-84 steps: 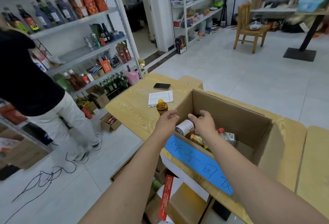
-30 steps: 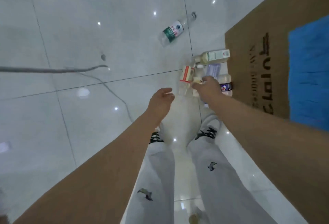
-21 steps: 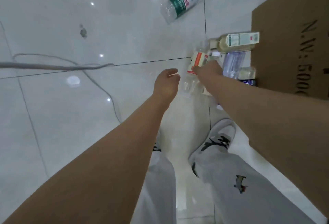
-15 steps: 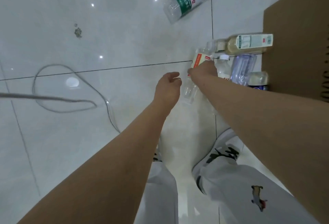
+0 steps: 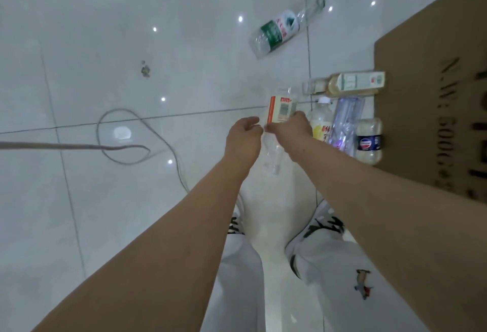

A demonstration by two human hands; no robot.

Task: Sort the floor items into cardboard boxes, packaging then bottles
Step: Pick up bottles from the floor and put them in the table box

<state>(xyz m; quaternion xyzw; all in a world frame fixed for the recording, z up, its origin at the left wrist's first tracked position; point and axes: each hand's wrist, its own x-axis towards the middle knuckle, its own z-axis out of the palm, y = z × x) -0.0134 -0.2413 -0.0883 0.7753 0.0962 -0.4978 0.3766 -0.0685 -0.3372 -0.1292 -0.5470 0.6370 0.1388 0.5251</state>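
The right hand (image 5: 290,130) gripped a red-labelled bottle (image 5: 281,108) left of the box (image 5: 432,99), with other bottles (image 5: 369,141) lying nearer the box. The left hand (image 5: 243,139) curled close beside; whether it held the bottle, I couldn't tell.

Orange-label clear bottle (image 5: 281,110) held, green-label bottle (image 5: 276,33) lying flat, well apart
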